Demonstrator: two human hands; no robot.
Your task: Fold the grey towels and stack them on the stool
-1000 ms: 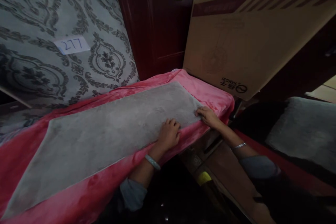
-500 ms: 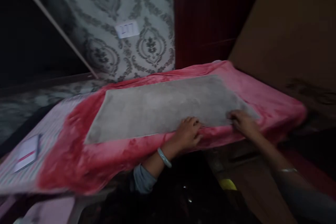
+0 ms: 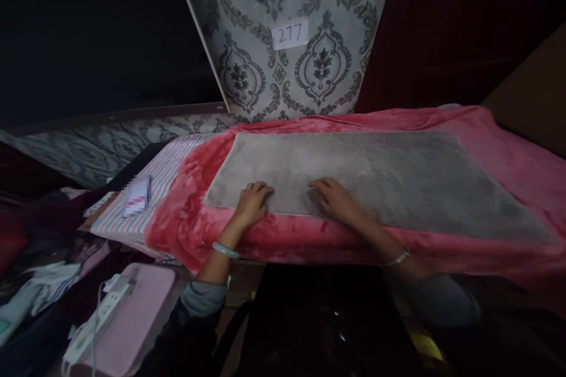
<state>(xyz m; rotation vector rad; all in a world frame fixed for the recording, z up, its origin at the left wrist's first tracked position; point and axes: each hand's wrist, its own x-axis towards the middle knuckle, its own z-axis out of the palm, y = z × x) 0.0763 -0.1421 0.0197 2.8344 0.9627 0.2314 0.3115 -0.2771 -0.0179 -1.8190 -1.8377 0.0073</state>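
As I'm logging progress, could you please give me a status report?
Left grip and right grip at grey cloth, hold unclear. Cloth lies flat over pink-red blanket. Power strip off left, apart from cloth.

the pale grey papered wall with dark damask medallions point(image 3: 322, 68) carries a white rectangular paper label point(image 3: 290, 34) marked 277. a large black flat panel point(image 3: 101, 29) with a thin pale edge occupies the left side; a dark red smooth surface point(image 3: 433, 41) and a brown cardboard sheet point(image 3: 535, 94) occupy the right. lighting is dim.
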